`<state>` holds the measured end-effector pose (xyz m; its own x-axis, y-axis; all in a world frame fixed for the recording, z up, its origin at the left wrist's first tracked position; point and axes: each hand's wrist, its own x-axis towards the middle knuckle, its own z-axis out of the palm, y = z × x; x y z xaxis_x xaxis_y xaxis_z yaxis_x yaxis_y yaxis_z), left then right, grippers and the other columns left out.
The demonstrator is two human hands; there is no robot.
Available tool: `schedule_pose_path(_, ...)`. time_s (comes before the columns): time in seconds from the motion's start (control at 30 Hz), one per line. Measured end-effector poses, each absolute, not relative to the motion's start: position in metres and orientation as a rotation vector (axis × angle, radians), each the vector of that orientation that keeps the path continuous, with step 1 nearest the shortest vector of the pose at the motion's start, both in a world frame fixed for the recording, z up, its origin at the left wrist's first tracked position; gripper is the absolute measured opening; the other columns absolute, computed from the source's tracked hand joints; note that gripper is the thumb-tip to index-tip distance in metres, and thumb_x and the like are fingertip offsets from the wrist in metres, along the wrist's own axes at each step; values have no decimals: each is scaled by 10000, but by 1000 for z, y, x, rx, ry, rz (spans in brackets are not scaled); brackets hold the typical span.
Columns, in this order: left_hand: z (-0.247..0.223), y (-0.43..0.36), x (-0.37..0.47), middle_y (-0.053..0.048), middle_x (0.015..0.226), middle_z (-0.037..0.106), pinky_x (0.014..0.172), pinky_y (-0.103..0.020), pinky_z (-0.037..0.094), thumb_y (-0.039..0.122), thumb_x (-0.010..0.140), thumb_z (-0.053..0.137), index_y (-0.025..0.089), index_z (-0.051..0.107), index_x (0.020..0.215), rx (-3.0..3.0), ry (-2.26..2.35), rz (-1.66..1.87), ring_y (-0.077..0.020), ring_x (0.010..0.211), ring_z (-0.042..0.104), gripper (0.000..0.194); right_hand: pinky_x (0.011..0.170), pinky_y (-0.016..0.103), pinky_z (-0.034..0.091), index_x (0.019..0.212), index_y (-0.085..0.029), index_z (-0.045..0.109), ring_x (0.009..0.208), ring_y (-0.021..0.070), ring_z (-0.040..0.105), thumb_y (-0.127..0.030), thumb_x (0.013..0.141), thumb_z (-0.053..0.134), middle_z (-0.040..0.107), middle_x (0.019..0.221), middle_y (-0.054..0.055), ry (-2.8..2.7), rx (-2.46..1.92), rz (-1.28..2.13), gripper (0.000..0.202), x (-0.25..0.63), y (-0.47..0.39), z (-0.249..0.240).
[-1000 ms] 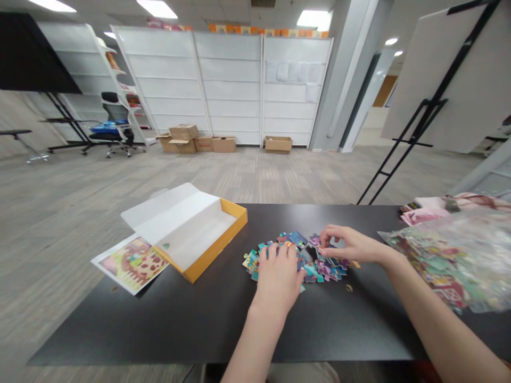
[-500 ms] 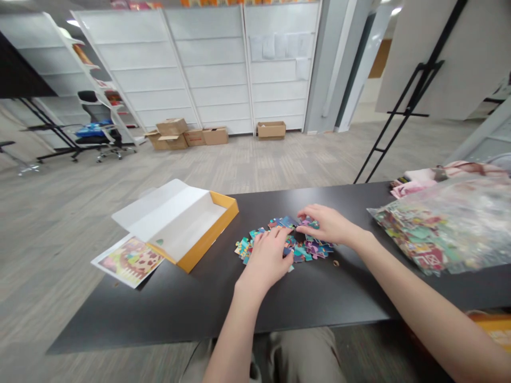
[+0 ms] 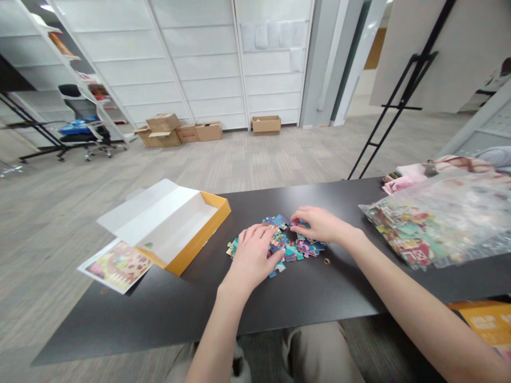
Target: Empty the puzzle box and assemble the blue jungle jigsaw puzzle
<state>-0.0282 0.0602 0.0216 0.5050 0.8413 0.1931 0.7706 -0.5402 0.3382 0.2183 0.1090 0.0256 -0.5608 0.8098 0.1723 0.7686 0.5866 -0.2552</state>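
A heap of colourful jigsaw puzzle pieces [image 3: 294, 250], mostly blue, teal and purple, lies on the black table [image 3: 191, 306]. My left hand [image 3: 255, 250] rests over the heap's left side, its fingers stretched out flat and the thumb apart, hiding the pieces beneath. At the right side of the heap, my right hand [image 3: 315, 223] has its fingers curled in with purple pieces between thumb and fingertips; exactly how many is hidden. Left of the heap stands an open yellow box [image 3: 199, 247] with a white inside and a small green piece [image 3: 149, 245] in it.
A picture sheet [image 3: 115, 266] lies partly under the box at the left. On the right are a clear plastic bag [image 3: 431, 223] of puzzle pieces and some pink fabric [image 3: 403, 183]. A small brown ring-like bit [image 3: 327, 261] lies near the heap. Another yellow box [image 3: 485, 322] shows below the table edge.
My right hand's fingers have closed in on the pieces. My left hand has slid slightly over the heap, baring a blue piece near its thumb. The view has shifted a little.
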Motion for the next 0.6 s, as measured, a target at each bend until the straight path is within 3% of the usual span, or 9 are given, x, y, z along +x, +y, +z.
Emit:
schedule_pose_path(0.17, 20, 59, -28, -110, 1221, 656, 1049, -484, 366, 481, 873, 657, 206, 567, 1283, 2585, 1458, 412, -314, 1224, 519, 501, 741, 299, 450, 1011, -202, 690, 852, 208, 631, -370, 945, 573, 684, 955, 72, -2566, -1322, 206, 215, 217, 108, 27)
schedule_pose_path(0.5, 18, 59, -20, -102, 1249, 637, 1063, -452, 380, 276, 824, 647, 203, 539, 1323, 2528, 1385, 481, -292, 1199, 549, 515, 742, 297, 446, 1004, -202, 702, 846, 206, 633, -350, 936, 586, 686, 946, 69, -2557, -1330, 210, 200, 216, 107, 28)
schedule_pose_path(0.6, 22, 59, -23, -101, 1268, 634, 1088, -443, 373, 279, 815, 680, 201, 543, 1312, 2494, 1289, 582, -281, 1231, 539, 522, 749, 293, 447, 1011, -202, 700, 854, 204, 635, -355, 940, 581, 685, 949, 69, -2553, -1323, 221, 207, 218, 108, 27)
